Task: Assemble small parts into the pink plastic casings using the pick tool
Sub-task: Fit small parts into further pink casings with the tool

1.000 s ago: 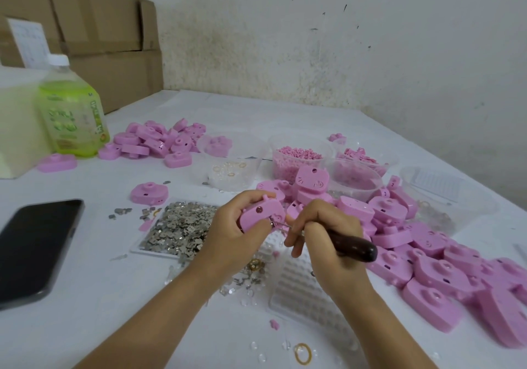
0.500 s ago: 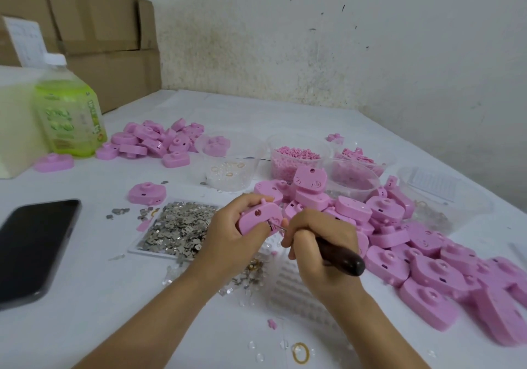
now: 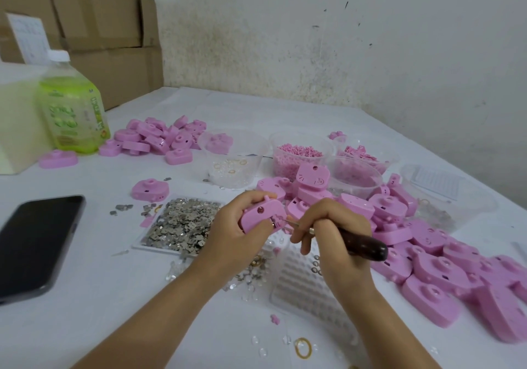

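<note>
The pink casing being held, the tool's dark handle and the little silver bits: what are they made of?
The pink casing looks like moulded plastic: even colour, smooth matt faces, rounded edges. The pick tool's handle seems polished dark wood, with a soft gloss, though dark plastic is possible. The silver bits look like thin stamped metal: they glint grey.

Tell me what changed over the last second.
No clear move, nothing taken or released. The left hand still grips the pink casing; the right hand still holds the pick tool, tip at the casing's edge. The phone and bottle stayed put.
</note>
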